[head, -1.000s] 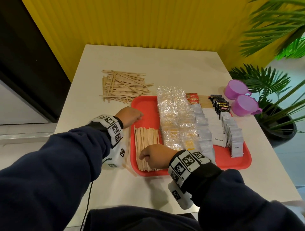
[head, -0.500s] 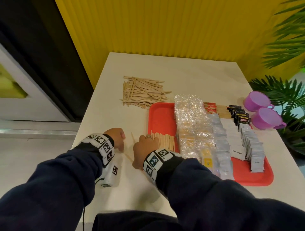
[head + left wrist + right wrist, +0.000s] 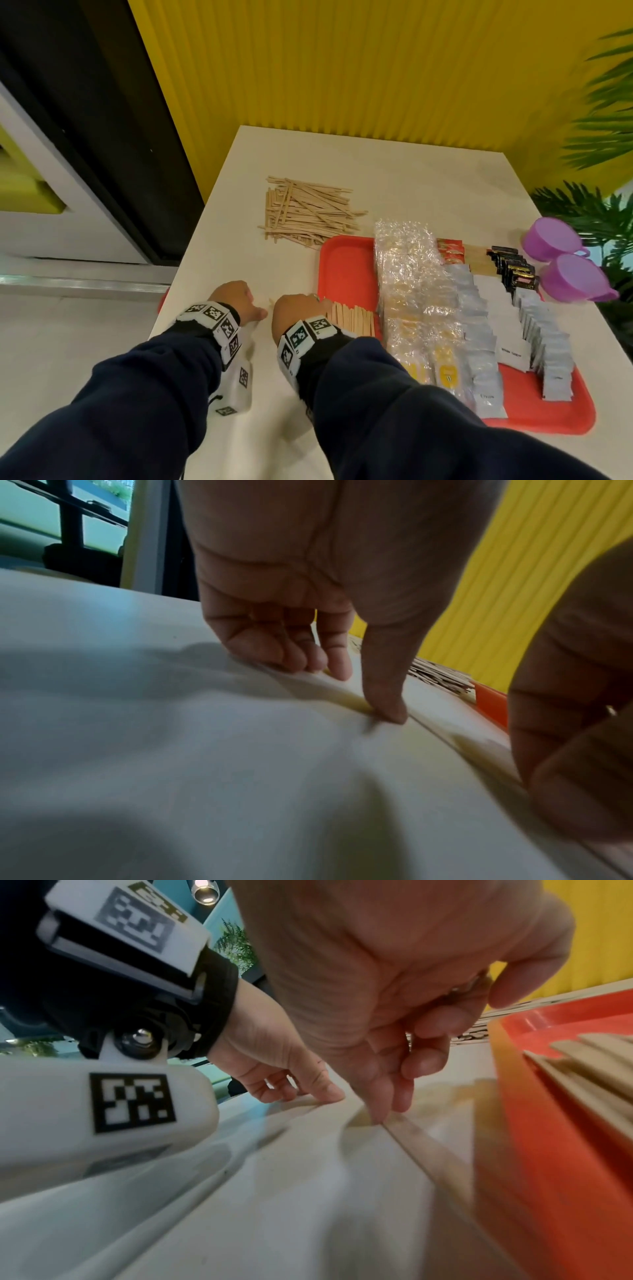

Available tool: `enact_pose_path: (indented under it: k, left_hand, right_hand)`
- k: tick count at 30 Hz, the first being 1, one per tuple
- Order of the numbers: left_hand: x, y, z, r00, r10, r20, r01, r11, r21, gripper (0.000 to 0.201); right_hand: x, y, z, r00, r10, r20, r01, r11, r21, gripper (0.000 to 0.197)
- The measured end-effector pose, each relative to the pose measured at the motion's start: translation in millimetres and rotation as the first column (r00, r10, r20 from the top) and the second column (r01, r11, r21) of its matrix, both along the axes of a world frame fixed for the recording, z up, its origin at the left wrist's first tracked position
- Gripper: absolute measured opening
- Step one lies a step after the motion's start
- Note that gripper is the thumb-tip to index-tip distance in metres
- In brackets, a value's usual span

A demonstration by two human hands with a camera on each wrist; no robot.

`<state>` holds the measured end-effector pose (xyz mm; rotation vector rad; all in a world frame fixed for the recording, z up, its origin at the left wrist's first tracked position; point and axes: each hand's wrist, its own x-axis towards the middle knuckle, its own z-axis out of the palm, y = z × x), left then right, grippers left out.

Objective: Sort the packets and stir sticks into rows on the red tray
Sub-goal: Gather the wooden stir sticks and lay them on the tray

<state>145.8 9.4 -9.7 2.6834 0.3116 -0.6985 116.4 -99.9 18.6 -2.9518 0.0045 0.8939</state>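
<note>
The red tray (image 3: pixel 346 270) holds rows of clear-wrapped packets (image 3: pixel 407 274), silver packets (image 3: pixel 476 325), white packets (image 3: pixel 496 305) and black packets (image 3: pixel 513 270). A short row of stir sticks (image 3: pixel 352 318) lies at its near left. A loose pile of sticks (image 3: pixel 308 216) sits on the table behind the tray. Both hands are on the table left of the tray. My right hand (image 3: pixel 296 313) pinches the far end of a single stir stick (image 3: pixel 421 1145) that lies flat on the table. My left hand (image 3: pixel 239 303) has curled fingers, and its thumb tip (image 3: pixel 387 710) presses the table beside that stick.
Two purple cups (image 3: pixel 565 270) stand off the tray's far right corner. The white table (image 3: pixel 411 178) meets a yellow ribbed wall at the back. Its left edge drops to the floor beside a dark door frame. Plant leaves reach in at the right.
My right hand left the stick row on the tray and moved left onto the table. My left hand drew back from the tray's left rim to beside it. The view has swung left.
</note>
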Motion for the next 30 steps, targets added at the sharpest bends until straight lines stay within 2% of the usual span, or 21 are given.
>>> enact_pose_path:
  k: [6, 10, 12, 15, 17, 18, 19, 21, 22, 23, 26, 29, 30]
  left_hand:
    - [9.6, 7.5, -7.4, 0.998, 0.059, 0.027, -0.055, 0.987, -0.150, 0.015]
    - [18.7, 10.4, -9.2, 0.999, 0.034, 0.024, -0.029, 0.982, -0.186, 0.043]
    - [22.2, 11.5, -9.4, 0.998, -0.061, 0.026, 0.063, 0.992, -0.105, 0.041]
    - [26.6, 12.7, -4.5, 0.963, -0.266, -0.037, 0.268, 0.963, 0.042, 0.021]
    - [28.3, 12.3, 3.1, 0.937, -0.339, -0.082, 0.347, 0.931, 0.117, 0.027]
    - [29.3, 13.0, 4.6, 0.926, -0.365, -0.101, 0.376, 0.917, 0.136, 0.028]
    - [30.3, 13.5, 6.3, 0.934, -0.349, -0.077, 0.356, 0.925, 0.129, 0.027]
    - [34.7, 14.7, 4.9, 0.909, -0.412, -0.061, 0.416, 0.893, 0.171, 0.026]
    - [37.9, 15.3, 1.2, 0.890, -0.452, -0.062, 0.454, 0.867, 0.204, 0.026]
    - [39.1, 15.2, -0.5, 0.897, -0.441, -0.033, 0.438, 0.876, 0.201, 0.026]
    - [46.1, 16.5, -9.0, 0.842, -0.538, -0.033, 0.526, 0.808, 0.266, 0.025]
    - [47.9, 14.6, -10.1, 0.850, -0.527, -0.026, 0.515, 0.818, 0.255, 0.024]
    - [49.6, 15.0, -12.7, 0.837, -0.547, -0.028, 0.532, 0.801, 0.273, 0.024]
  right_hand:
    - [17.1, 7.0, -3.5, 1.000, 0.001, -0.002, -0.001, 1.000, 0.025, 0.024]
    - [26.4, 3.8, -6.7, 0.998, 0.053, -0.043, -0.051, 0.998, 0.036, 0.025]
    - [31.4, 3.9, -7.2, 0.997, 0.053, -0.048, -0.050, 0.997, 0.050, 0.023]
    - [38.1, 4.7, -8.3, 0.999, 0.051, -0.004, -0.050, 0.994, 0.099, 0.017]
    - [43.9, 1.8, -8.1, 0.998, 0.052, 0.020, -0.054, 0.988, 0.147, 0.003]
    - [47.7, -0.1, -7.0, 0.999, 0.044, 0.014, -0.045, 0.989, 0.144, 0.011]
    - [52.3, -1.6, -6.0, 0.999, 0.049, 0.010, -0.050, 0.987, 0.152, 0.015]
    - [61.2, -1.1, -8.1, 0.998, 0.053, 0.029, -0.057, 0.989, 0.137, 0.004]
    - [64.4, -0.8, -7.8, 0.996, 0.064, 0.056, -0.069, 0.992, 0.103, 0.012]
    - [66.2, -0.8, -5.9, 0.993, 0.085, 0.085, -0.093, 0.992, 0.083, 0.018]
    - [75.1, -2.9, -12.0, 0.991, 0.077, 0.113, -0.092, 0.987, 0.131, 0.018]
    - [82.6, -4.7, -10.6, 0.989, 0.086, 0.120, -0.107, 0.977, 0.182, 0.020]
    - [86.0, -4.7, -12.8, 0.986, 0.113, 0.126, -0.134, 0.976, 0.171, 0.021]
